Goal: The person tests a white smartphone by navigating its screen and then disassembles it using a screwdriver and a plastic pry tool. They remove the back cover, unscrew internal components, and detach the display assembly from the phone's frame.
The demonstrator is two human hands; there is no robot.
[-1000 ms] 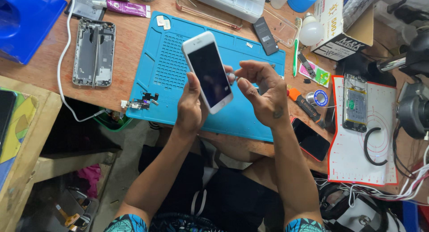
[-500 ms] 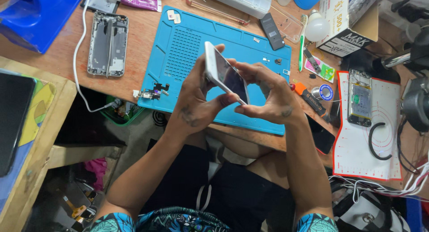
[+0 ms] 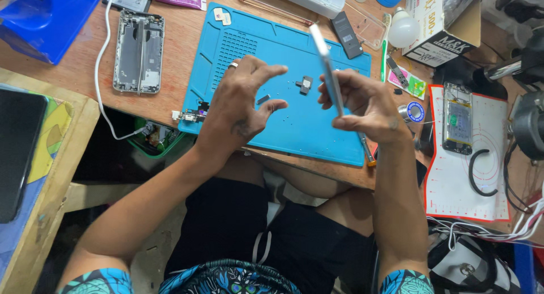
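My right hand pinches a white phone screen panel, turned edge-on and held upright over the blue repair mat. My left hand hovers beside it over the mat with fingers spread and nothing in them; a ring sits on one finger. Small dark phone parts lie on the mat between the hands. A small connector part rests at the mat's near left edge.
An opened silver phone housing with a white cable lies left of the mat. A black battery, a cardboard box and a white bulb stand behind. Another phone lies on a white mat, right. A blue bin sits far left.
The screen panel has been turned from face-up to edge-on. My left hand has let go of it and opened; only my right hand holds it now.
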